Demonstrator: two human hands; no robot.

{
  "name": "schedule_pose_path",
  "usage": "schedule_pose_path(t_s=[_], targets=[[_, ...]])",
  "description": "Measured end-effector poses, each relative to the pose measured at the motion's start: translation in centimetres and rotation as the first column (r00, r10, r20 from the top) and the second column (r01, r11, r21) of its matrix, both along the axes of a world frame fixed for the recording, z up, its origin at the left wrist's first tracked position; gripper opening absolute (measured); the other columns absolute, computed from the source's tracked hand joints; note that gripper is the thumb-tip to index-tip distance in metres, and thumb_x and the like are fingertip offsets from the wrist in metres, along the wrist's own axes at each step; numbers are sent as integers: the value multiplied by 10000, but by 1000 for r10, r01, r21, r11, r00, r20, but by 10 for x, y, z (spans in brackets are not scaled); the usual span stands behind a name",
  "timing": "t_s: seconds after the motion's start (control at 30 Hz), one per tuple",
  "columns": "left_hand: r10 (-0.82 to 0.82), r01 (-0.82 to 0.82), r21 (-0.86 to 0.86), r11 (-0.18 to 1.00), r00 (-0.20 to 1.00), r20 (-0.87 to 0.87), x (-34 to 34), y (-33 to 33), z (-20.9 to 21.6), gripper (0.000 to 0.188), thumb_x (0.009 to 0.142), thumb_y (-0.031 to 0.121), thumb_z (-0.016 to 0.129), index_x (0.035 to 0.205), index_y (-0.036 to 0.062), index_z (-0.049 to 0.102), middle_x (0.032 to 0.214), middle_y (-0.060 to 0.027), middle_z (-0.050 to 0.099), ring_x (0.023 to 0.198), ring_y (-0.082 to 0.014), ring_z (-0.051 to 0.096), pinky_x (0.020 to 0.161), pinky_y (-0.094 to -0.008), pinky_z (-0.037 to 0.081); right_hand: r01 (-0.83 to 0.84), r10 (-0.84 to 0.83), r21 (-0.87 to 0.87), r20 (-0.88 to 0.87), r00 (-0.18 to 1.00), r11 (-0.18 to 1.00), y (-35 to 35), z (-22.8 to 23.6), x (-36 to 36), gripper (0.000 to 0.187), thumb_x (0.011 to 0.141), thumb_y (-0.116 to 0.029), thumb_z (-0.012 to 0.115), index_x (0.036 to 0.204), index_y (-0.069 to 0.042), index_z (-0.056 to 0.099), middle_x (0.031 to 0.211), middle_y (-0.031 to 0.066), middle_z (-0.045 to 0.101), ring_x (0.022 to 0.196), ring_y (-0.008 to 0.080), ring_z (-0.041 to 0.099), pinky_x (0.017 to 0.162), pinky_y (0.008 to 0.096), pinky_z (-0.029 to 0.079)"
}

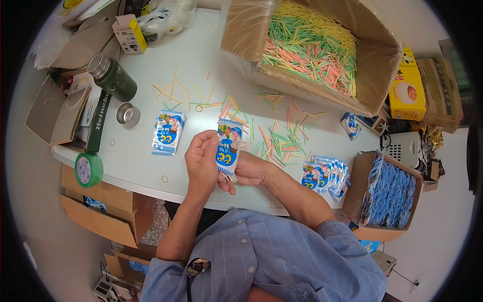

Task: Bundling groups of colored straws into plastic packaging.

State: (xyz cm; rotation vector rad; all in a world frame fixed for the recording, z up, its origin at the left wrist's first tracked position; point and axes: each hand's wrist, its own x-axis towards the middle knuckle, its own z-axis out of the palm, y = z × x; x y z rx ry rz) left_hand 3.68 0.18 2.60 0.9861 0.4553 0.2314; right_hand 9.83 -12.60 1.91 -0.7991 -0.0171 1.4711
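Observation:
A blue and white printed packet (229, 147) is held upright over the table's near edge, with my left hand (200, 160) closed on its left side. Behind and below it, my right hand (250, 170) curls its fingers around thin coloured sticks (229, 177), whose ends show under the packet. The packet hides part of both grips. Flat on the table to the left lie similar packets (168, 132). More loose sticks in pink, green and yellow (287, 143) are scattered beyond my hands and to their right. A fanned stack of packets (324, 173) rests near my right forearm.
A big carton (312, 93) full of sticks stands at the back right. An open box of blue packets (390, 194) sits at the right edge. Along the left are a dark green flask (118, 83), a metal cup (128, 115) and green tape (89, 169).

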Motion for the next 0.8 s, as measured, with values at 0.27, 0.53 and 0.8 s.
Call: schedule_pose_path(t_s=[0.27, 0.53, 0.8], targets=[[283, -283, 25, 959, 959, 26, -6, 62, -7, 263, 1034, 189, 560, 1231, 18, 595, 946, -33, 653, 759, -93, 599, 717, -271, 499, -3, 28, -42, 622, 783, 999, 18, 8, 14, 310, 1074, -337, 444, 1005, -41, 502, 806, 87, 653, 725, 166, 664, 705, 295, 489], [433, -433, -19, 901, 901, 4, -22, 100, 6, 302, 1056, 212, 526, 1273, 6, 565, 880, -4, 584, 703, -75, 556, 591, -233, 450, 249, -187, 122, 949, 253, 961, 52, -39, 31, 186, 1071, -194, 456, 1150, -26, 452, 901, 65, 599, 935, 163, 633, 842, 305, 493], [357, -357, -77, 931, 934, -12, -23, 97, 10, 321, 1062, 246, 508, 1284, 16, 543, 833, -8, 593, 667, -68, 536, 508, -218, 396, 187, 6, -31, 991, 133, 982, 52, -28, 33, 158, 1029, -127, 508, 1149, -36, 558, 825, 78, 607, 727, 153, 587, 711, 296, 485]])
